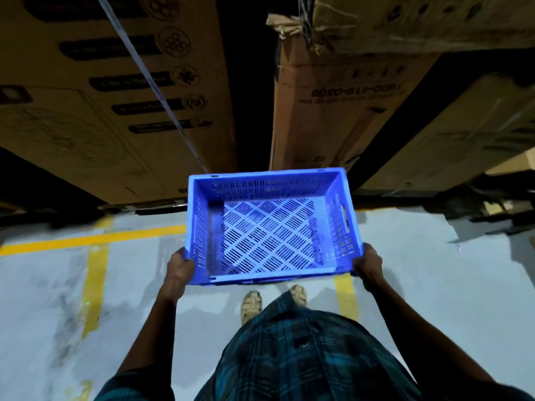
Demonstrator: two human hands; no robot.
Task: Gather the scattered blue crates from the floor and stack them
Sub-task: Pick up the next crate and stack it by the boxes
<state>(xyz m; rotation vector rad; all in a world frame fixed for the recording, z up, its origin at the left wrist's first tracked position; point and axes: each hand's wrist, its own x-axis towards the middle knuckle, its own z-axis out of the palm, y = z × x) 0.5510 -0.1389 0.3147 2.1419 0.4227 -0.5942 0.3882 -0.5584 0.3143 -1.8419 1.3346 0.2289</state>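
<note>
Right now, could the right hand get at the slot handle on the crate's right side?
Probably yes. The right hand grips the crate at its near right corner, and the slot handle sits farther along that same wall with nothing covering it. Letting go would leave the left hand carrying alone.

Plaid shirt (304,351), dark teal and black checks, short sleeves; left sleeve hem (136,383) ends above the elbow, forearms bare below it. Small dark button on the shirt front. Just past the shirt's front edge, two beige woven closed-toe sandals (251,306). No watch-type detail discernible.
</note>
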